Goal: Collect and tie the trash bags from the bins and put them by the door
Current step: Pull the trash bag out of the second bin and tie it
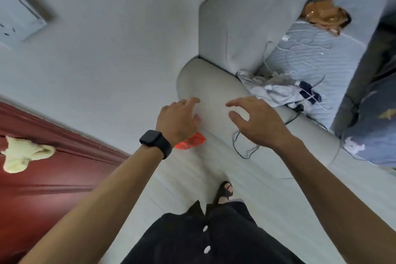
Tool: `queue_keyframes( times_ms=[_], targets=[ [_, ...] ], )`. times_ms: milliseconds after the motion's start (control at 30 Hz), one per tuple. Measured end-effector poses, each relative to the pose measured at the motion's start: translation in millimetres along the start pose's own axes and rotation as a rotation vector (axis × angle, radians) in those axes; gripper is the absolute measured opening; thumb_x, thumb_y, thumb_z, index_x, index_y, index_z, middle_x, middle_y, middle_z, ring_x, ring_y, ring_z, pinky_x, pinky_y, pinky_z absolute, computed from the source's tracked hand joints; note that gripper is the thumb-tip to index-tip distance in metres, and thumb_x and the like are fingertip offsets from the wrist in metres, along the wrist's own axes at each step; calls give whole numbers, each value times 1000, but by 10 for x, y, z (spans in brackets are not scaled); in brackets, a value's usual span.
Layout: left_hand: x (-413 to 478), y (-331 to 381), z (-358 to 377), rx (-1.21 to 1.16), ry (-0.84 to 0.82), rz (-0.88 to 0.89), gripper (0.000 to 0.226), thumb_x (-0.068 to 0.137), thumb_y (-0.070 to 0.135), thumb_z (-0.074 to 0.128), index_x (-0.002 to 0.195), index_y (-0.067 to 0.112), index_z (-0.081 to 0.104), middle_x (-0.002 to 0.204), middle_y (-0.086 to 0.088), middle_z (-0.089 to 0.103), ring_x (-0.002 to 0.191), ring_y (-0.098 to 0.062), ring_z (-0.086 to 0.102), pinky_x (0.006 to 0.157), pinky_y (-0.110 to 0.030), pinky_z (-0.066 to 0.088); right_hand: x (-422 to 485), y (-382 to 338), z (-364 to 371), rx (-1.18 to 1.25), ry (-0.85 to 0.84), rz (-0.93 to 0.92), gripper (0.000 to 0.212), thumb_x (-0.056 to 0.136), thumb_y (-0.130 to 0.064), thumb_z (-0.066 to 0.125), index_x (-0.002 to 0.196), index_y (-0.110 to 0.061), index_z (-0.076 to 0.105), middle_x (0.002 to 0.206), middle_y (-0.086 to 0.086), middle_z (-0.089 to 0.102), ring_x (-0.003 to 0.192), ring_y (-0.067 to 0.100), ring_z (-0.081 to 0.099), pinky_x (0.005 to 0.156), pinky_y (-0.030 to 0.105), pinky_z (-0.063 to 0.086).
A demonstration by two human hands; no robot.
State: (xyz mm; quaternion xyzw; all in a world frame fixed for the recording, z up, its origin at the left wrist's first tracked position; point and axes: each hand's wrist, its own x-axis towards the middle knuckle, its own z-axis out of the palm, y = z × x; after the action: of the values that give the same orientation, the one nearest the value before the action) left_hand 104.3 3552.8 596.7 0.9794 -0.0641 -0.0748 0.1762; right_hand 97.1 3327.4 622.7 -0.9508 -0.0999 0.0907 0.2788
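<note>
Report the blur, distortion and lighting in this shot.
Head view: soft, even light with faint shadows; wide-angle distortion tilts the dark red door; motion blur smears the white wall plate at top left; the left hand and right hand are fairly sharp.

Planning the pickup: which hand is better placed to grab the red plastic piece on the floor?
Probably the left hand: it hovers open, overlapping the red plastic piece in view, while the right hand is off toward the sofa armrest.
</note>
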Motion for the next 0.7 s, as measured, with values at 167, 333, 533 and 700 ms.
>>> queue_keyframes(
  times_ms=[167, 333, 533, 700],
  targets=[
    [-80, 878, 213, 40, -123, 235, 42, 93, 36, 46, 135, 33, 45, 121, 3, 64, 107, -23, 61, 94, -38, 46, -1187, 501, -396, 42, 225, 264, 27, 96, -42, 55, 121, -42, 63, 126, -13, 61, 117, 14, 52, 93, 27, 40],
    [-23, 2128, 558, 139, -220, 541, 36, 94, 36, 47, 129, 31, 54, 121, 3, 65, 108, -21, 61, 92, -38, 47, -2397, 1192, -756, 36, 492, 509, 26, 93, -36, 61, 118, -37, 67, 123, -10, 66, 111, 21, 58, 92, 36, 50],
    [-538, 4298, 1136, 179, -267, 923, 32, 93, 34, 50, 123, 32, 60, 126, 6, 65, 110, -23, 62, 85, -35, 51, -4216, 2122, -1264, -31, 706, 849, 27, 93, -37, 60, 119, -35, 68, 123, -4, 67, 109, 31, 59, 92, 41, 51],
    [-1068, 6034, 1735, 155, -260, 1109, 29, 89, 32, 53, 117, 33, 62, 121, 7, 67, 108, -24, 62, 86, -37, 51, -5646, 2915, -1764, -76, 776, 1036, 29, 94, -42, 56, 121, -39, 65, 126, -6, 65, 113, 28, 56, 92, 42, 51]
  ],
)
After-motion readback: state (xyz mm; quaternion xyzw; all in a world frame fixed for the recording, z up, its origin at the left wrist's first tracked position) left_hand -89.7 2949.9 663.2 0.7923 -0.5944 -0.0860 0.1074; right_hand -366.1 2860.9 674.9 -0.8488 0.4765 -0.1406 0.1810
